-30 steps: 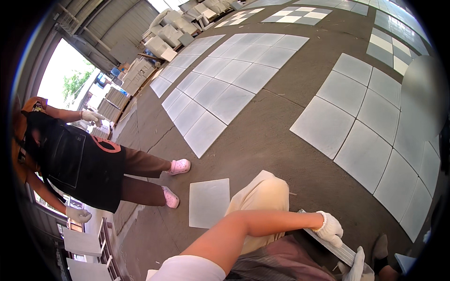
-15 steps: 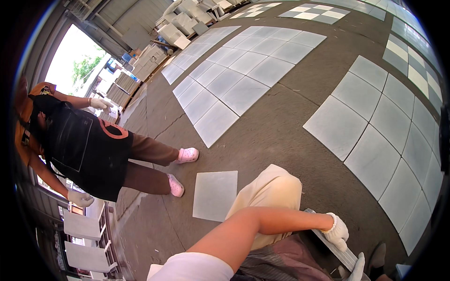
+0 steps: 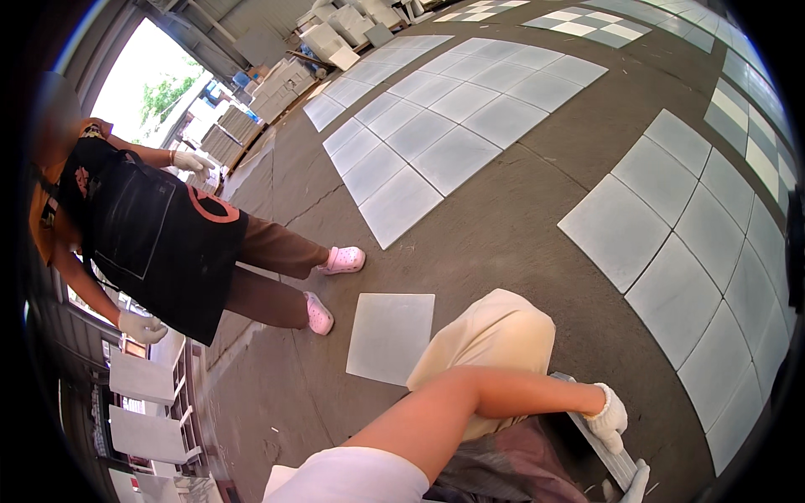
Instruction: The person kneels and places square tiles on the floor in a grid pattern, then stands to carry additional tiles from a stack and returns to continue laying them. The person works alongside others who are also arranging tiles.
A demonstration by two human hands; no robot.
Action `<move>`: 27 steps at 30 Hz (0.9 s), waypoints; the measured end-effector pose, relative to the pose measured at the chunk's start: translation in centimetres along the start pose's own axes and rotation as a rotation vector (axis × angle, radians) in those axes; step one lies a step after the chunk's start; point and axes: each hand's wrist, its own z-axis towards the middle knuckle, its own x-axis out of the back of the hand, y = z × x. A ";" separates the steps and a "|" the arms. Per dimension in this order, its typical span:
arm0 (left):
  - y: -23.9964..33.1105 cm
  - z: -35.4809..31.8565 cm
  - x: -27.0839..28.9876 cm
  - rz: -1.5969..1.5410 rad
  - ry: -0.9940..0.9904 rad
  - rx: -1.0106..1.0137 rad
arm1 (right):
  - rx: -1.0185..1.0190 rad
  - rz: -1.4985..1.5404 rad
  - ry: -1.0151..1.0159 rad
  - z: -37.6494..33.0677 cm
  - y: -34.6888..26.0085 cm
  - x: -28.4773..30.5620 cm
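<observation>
My left hand [image 3: 609, 421], in a white knitted glove, is closed over the side of a long pale grey strip [image 3: 622, 466] with lines running along its length. I cannot tell whether this is a ribbed bar or the edges of stacked tiles. At the lower edge my right hand [image 3: 637, 484], also gloved, rests against the strip's near end, its fingers only partly in view. My bent knee in cream trousers [image 3: 490, 335] rises beside my left arm. Left of the knee, a single square grey tile [image 3: 391, 339] lies flat on the concrete floor.
A co-worker in a black apron [image 3: 159, 226] stands at the left, pink clogs [image 3: 342, 261] close to the single tile. Grey tiles lie in grids ahead [image 3: 457, 113] and at right [image 3: 671, 243]. Slabs on a rack [image 3: 144, 377] stand lower left; stacked tiles [image 3: 281, 92] line the back wall.
The view has shifted slightly, so most floor tiles appear a little farther right. Both my hands stay at the grey strip. The co-worker stands in the same spot, the arms barely moved.
</observation>
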 end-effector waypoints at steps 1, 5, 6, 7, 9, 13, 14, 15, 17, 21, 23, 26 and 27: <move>0.1 0.0 0.2 0.008 -0.005 0.006 | -0.001 -0.010 0.006 -0.1 -0.1 -0.2; 0.0 0.1 0.2 0.019 0.005 0.002 | -0.003 -0.029 0.016 -0.3 -0.3 -0.5; 0.1 0.0 0.2 0.050 0.037 0.014 | -0.006 -0.021 0.013 -0.3 -0.2 -0.3; 0.1 -0.2 0.3 0.080 0.069 0.027 | -0.009 -0.012 0.011 -0.2 -0.2 -0.3; 0.2 -1.3 0.9 0.099 0.219 0.048 | -0.028 -0.013 0.021 -0.2 -0.3 -0.5; 0.2 -7.5 5.3 0.011 0.888 0.067 | -0.021 -0.005 0.016 0.2 0.0 -0.1; 0.0 -9.8 6.1 -0.016 1.116 0.103 | -0.023 0.000 0.001 0.3 0.1 0.1; -0.7 -11.9 6.6 -0.041 1.340 0.130 | -0.022 0.011 -0.008 0.5 0.1 0.4; -2.1 -17.8 6.5 -0.219 1.597 0.360 | -0.019 0.024 -0.034 0.7 0.3 0.8; -9.3 -30.7 3.4 -0.052 1.576 1.171 | 0.020 0.036 -0.081 0.7 0.5 1.3; -13.3 -38.7 0.0 -0.019 1.474 1.523 | 0.018 0.036 -0.099 0.7 0.4 1.5; -13.3 -47.8 -2.5 -0.032 1.366 1.850 | 0.019 0.039 -0.088 0.9 0.1 1.4; -13.9 -50.8 -4.1 -0.019 1.323 1.934 | 0.021 0.027 -0.086 0.8 0.0 1.4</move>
